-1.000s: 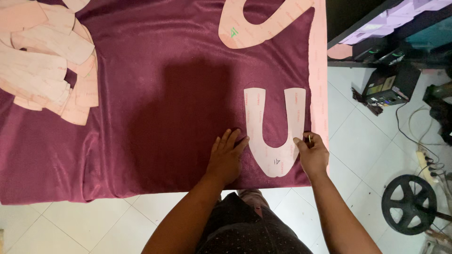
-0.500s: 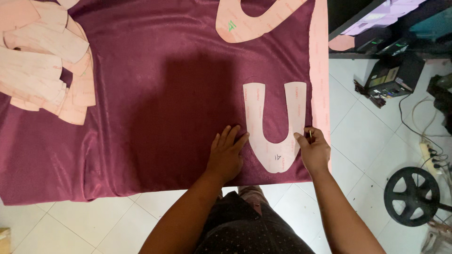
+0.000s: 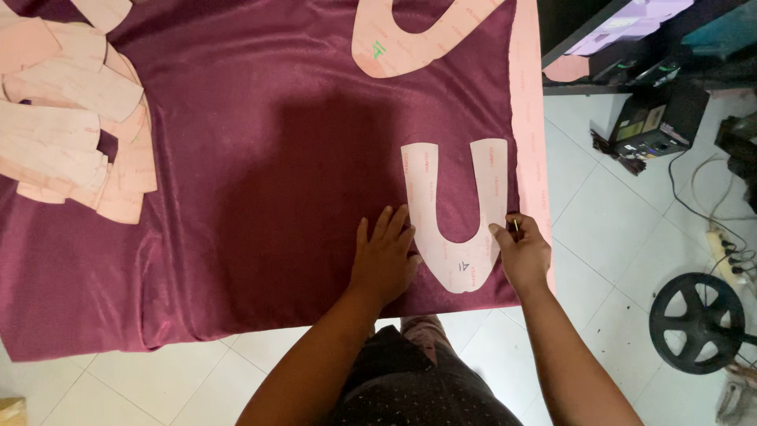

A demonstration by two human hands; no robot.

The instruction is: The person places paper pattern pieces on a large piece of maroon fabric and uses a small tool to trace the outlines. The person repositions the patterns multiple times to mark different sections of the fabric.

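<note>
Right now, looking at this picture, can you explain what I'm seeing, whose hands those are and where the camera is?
There is no machine here. The camera sits on a person's head and looks straight down, so the two bare arms coming up from the bottom edge are that person's own. A maroon cloth covers a table. On it lies a U-shaped pink paper pattern piece. The left hand lies flat on the cloth at that piece's left edge. The right hand is at its right edge, with a small thin tool in its grip; what kind is too small to tell. A pile of similar pink pieces lies at far left, and another curved piece at the top.
</note>
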